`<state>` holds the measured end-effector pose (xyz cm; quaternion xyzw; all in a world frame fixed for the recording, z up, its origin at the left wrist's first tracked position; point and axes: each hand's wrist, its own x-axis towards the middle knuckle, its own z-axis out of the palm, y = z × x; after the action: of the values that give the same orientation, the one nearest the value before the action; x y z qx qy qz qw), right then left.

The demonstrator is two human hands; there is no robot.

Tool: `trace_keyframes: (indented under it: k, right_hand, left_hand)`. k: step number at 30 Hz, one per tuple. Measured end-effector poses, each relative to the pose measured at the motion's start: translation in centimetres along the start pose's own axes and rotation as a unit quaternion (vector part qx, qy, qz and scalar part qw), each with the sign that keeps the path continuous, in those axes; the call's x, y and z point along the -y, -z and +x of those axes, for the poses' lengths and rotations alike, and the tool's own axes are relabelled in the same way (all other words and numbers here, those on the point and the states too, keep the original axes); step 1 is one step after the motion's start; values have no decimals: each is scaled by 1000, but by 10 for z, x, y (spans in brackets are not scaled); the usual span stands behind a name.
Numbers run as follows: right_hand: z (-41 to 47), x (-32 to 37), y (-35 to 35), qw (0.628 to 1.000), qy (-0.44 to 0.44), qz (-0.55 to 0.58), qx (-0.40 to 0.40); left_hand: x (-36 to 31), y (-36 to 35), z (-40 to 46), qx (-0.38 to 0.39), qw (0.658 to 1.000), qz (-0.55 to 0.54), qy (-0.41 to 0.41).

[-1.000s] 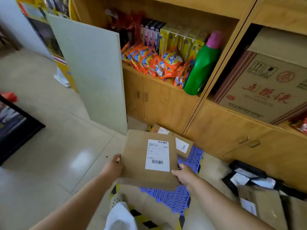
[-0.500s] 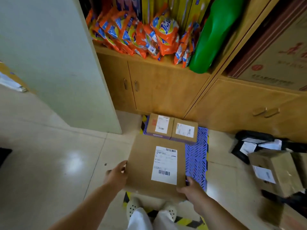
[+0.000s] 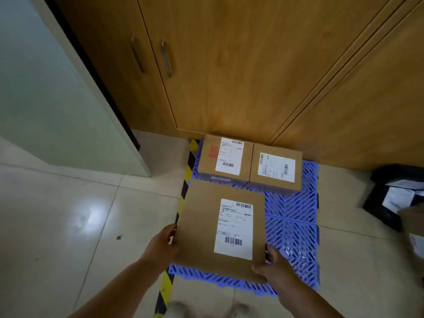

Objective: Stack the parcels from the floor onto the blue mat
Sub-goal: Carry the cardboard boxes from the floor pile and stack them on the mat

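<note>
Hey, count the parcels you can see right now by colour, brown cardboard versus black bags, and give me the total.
Brown cardboard boxes: 4: the large box held by the left hand and right hand, two small boxes on the blue mat, and one cut off at the right edge.
Black bags: 1.
Total: 5.

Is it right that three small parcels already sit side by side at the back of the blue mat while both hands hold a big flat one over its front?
Not quite: the head view shows two small parcels at the back of the blue mat, the left small parcel and the right small parcel, not three. The rest holds: the left hand and right hand hold the big flat parcel over the front.
</note>
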<state>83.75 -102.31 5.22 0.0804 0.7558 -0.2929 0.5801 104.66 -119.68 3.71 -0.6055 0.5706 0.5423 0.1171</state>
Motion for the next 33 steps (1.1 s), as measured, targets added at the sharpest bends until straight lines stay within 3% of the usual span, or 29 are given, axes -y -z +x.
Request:
trace_keyframes:
  k: [4, 12, 20, 33]
  right_hand:
    - [82, -30, -14, 1000, -7, 7, 2]
    - [180, -55, -26, 1000, 16, 14, -20]
    - [207, -57, -35, 994, 66, -29, -85]
    - [203, -57, -41, 994, 66, -34, -77]
  left_hand:
    - [33, -31, 67, -4, 999, -32, 16]
    - [63, -77, 149, -20, 998, -42, -32]
    - [81, -97, 178, -47, 994, -89, -46]
    - [77, -97, 178, -60, 993, -88, -42]
